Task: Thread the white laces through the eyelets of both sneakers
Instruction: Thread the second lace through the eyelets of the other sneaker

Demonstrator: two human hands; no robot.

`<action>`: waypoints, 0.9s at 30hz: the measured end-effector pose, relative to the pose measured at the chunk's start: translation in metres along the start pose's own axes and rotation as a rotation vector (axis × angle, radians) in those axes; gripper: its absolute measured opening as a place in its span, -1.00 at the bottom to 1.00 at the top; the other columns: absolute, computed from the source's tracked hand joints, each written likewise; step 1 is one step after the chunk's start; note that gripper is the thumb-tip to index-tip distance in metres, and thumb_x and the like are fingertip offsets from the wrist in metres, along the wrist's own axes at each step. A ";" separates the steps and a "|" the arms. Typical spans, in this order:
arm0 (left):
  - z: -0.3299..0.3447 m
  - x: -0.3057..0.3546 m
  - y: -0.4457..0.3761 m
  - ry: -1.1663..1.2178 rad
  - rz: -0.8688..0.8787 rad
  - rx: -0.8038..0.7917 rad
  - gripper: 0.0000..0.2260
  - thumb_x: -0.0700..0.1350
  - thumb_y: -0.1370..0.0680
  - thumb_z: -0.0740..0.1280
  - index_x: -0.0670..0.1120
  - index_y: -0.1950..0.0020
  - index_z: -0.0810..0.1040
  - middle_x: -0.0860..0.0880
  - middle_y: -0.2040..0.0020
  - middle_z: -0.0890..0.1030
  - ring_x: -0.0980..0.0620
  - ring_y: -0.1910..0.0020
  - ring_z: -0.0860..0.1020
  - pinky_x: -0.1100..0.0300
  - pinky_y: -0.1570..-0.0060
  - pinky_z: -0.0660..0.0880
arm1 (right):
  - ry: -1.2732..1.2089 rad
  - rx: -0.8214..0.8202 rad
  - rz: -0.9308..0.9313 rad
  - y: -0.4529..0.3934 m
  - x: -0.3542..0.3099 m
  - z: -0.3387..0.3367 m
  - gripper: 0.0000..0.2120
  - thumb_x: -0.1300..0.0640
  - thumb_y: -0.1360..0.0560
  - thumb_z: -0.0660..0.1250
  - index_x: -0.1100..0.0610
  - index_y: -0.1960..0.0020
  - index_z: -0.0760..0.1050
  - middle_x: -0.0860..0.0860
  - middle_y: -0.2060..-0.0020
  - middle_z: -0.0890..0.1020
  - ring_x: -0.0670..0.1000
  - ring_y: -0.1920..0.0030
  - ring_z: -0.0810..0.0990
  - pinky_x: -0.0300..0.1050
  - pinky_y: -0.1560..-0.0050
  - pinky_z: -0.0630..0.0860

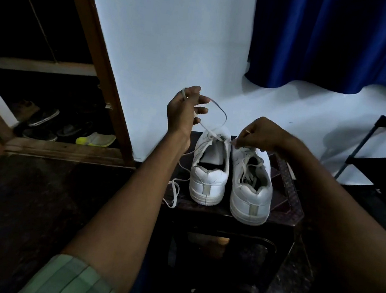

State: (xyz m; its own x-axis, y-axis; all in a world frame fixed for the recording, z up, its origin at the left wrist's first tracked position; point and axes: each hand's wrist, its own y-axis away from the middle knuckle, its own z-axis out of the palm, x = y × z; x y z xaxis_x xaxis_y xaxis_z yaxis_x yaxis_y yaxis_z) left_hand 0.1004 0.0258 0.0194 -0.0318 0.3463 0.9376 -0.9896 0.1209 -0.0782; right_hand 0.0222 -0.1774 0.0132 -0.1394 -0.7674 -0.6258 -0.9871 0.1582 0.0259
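Lacing the left sneaker: the left hand holds its white lace aloft, the right hand pinches the lace tip, likely bound for the next eyelet.

Two white sneakers stood side by side, heels toward the camera, on a small dark tabletop. The left hand was raised above the left sneaker, its grip holding a white lace that looped up from the eyelets. The right hand pinched a lace end at the right sneaker. More lace trailed off the tabletop's left edge.
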 end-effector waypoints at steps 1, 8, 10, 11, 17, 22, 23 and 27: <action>0.000 -0.001 0.001 -0.024 0.020 0.001 -0.95 -0.11 -0.61 0.37 0.02 -0.03 0.61 -0.01 0.08 0.75 0.05 0.24 0.61 0.28 0.37 0.38 | -0.009 -0.016 -0.016 0.001 0.000 0.000 -0.92 0.15 -0.43 0.54 0.16 0.21 0.74 0.07 0.40 0.65 -0.10 0.43 0.50 -0.30 0.46 0.40; 0.003 -0.013 -0.001 -0.099 0.027 0.038 -0.84 -0.05 -0.66 0.33 0.02 0.05 0.69 0.18 0.21 0.66 0.11 0.21 0.59 0.28 0.33 0.40 | -1.173 -0.006 0.054 -0.005 -0.005 -0.001 -0.78 0.17 -0.67 0.16 0.12 0.13 0.45 0.12 0.20 0.67 0.09 0.02 0.67 0.00 -0.11 0.58; 0.003 -0.014 -0.002 -0.094 0.016 0.039 -0.85 -0.06 -0.65 0.33 -0.02 0.00 0.69 0.13 0.19 0.65 0.11 0.22 0.60 0.28 0.38 0.37 | -1.390 -0.039 0.117 -0.005 -0.006 -0.004 -0.68 0.12 -0.69 0.11 0.08 0.24 0.34 0.03 0.44 0.41 0.05 0.38 0.46 -0.09 0.25 0.57; 0.002 -0.015 -0.002 -0.095 0.017 0.041 -0.85 -0.06 -0.65 0.33 -0.04 -0.01 0.69 0.11 0.18 0.64 0.10 0.22 0.60 0.29 0.39 0.37 | -1.311 0.014 0.142 -0.005 -0.007 -0.005 -0.65 0.09 -0.69 0.14 0.06 0.28 0.30 -0.02 0.47 0.29 -0.01 0.45 0.28 -0.18 0.43 0.42; 0.000 -0.020 0.000 -0.383 0.237 -0.033 -0.81 0.02 -0.61 0.35 0.05 0.10 0.73 0.08 0.02 0.72 0.02 0.21 0.64 0.14 0.27 0.50 | 0.041 0.067 -0.130 -0.013 0.001 -0.004 -0.87 0.02 -0.48 0.51 0.07 0.11 0.74 -0.02 0.22 0.73 -0.06 0.23 0.62 -0.09 0.15 0.54; -0.003 -0.025 -0.001 -0.672 0.401 -0.049 -0.83 0.07 -0.53 0.34 0.10 0.14 0.71 0.17 -0.32 0.64 0.01 0.33 0.63 0.06 0.08 0.63 | -0.139 0.032 -0.088 -0.008 -0.011 0.004 -0.84 0.19 -0.55 0.34 0.17 0.16 0.66 -0.04 0.22 0.68 -0.04 0.21 0.56 -0.09 0.12 0.46; -0.003 -0.026 0.000 -0.725 0.415 -0.053 -0.83 0.09 -0.53 0.35 0.09 0.14 0.70 0.18 -0.34 0.63 0.08 0.35 0.60 0.08 0.07 0.61 | -0.328 0.053 -0.060 -0.007 -0.013 0.006 -0.83 0.24 -0.56 0.28 0.17 0.16 0.59 -0.04 0.23 0.63 -0.06 0.21 0.50 -0.13 0.12 0.39; -0.002 -0.030 0.004 -0.961 0.488 -0.112 -0.86 0.08 -0.56 0.38 0.05 0.09 0.65 0.18 -0.38 0.60 0.09 0.09 0.67 0.14 0.00 0.53 | -1.026 0.020 -0.035 -0.001 -0.011 0.009 -0.78 0.28 -0.62 0.10 0.10 0.13 0.44 0.12 0.15 0.69 0.10 0.02 0.61 0.04 -0.15 0.48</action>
State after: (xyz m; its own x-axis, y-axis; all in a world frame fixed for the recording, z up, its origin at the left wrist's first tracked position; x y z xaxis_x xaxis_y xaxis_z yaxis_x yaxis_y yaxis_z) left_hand 0.0977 0.0180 -0.0099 -0.5636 -0.4878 0.6667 -0.8235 0.2689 -0.4995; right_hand 0.0258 -0.1632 0.0130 0.0337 0.1273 -0.9913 -0.9864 0.1638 -0.0125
